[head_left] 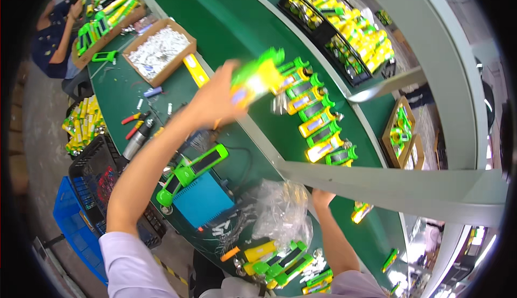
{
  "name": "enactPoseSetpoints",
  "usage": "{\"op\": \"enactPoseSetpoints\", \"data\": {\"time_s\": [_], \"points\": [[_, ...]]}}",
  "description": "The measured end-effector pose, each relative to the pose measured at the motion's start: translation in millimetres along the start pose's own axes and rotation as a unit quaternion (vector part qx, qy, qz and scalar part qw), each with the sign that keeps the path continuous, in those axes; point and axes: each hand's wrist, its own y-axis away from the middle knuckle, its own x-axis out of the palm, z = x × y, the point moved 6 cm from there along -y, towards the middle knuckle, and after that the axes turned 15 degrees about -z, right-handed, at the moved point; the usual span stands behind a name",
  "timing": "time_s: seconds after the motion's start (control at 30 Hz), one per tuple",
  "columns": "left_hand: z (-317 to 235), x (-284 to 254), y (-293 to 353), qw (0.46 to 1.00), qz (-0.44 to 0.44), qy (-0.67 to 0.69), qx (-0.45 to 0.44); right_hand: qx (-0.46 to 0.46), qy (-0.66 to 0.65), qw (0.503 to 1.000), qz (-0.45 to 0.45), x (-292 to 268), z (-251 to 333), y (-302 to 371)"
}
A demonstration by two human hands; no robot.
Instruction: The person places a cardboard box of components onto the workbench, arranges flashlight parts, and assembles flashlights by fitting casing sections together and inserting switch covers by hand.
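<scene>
My left hand reaches forward over the green conveyor belt, fingers wrapped round a motion-blurred green-and-yellow device. Just right of it, a row of similar green-and-yellow devices lies side by side on the belt. My right hand is beside the grey metal bar, which hides most of its fingers. Nearer me, green devices with dark panels rest by a blue pad. A crumpled clear plastic bag lies between my forearms, with more devices below it.
A carton of small white parts stands far left, near red-handled pliers and a power screwdriver. A black crate of devices sits beyond the belt. The grey bar crosses at right. A person works far left.
</scene>
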Motion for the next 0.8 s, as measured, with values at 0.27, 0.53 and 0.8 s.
{"op": "enactPoseSetpoints", "data": {"time_s": [0.27, 0.53, 0.8], "points": [[-4, -180, 310, 0.923, -0.233, 0.054, -0.300, -0.134, -0.148, 0.892, 0.406, 268, 85, -198], [14, -230, 481, 0.768, -0.409, 0.051, -0.490, -0.257, -0.064, 0.821, 0.505, 329, 118, -172], [14, -212, 455, 0.781, -0.396, 0.078, -0.477, -0.333, -0.168, 0.833, 0.409, 324, 127, -177]]}}
